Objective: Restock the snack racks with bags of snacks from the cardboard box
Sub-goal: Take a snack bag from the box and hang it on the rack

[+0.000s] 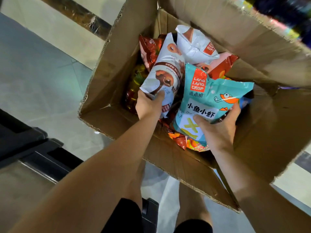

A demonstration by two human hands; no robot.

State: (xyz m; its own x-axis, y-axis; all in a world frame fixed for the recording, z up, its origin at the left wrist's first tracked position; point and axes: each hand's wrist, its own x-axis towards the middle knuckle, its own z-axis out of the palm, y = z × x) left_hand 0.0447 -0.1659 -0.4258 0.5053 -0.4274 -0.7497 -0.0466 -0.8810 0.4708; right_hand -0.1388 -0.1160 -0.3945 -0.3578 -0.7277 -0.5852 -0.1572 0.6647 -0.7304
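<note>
I see the open cardboard box (107,84) on the pale tiled floor (42,73), its flaps folded outward, with a jumble of snack bags inside. My left hand (149,106) reaches down into the box with the forearm stretched long and nearly straight, thumb laid across the front of a white bag printed with brown doughnuts (165,71) and the other fingers hidden behind it, so it grips that bag by its near end and the bag stands tilted up and away. My right hand (218,130) comes in from the lower right with the wrist bent, thumb pressed on the face of a teal bag with a cartoon fish (210,101) and fingers curled round its right edge, holding it lifted above the pile just beside the doughnut bag. A second white bag (196,46) lies further back in the box, and red and orange bags (222,66) show around and beneath the two held ones; their print is mostly covered, and I cannot read it. Something yellow-green and shiny sits deep at the left wall of the box, too dark to make out. At the upper right a blurred, colourful strip runs past the far flap; I cannot tell what it is. Dark furniture (33,148) is cut off at the left edge, and my bare knees and dark shorts (124,217) show at the bottom.
</note>
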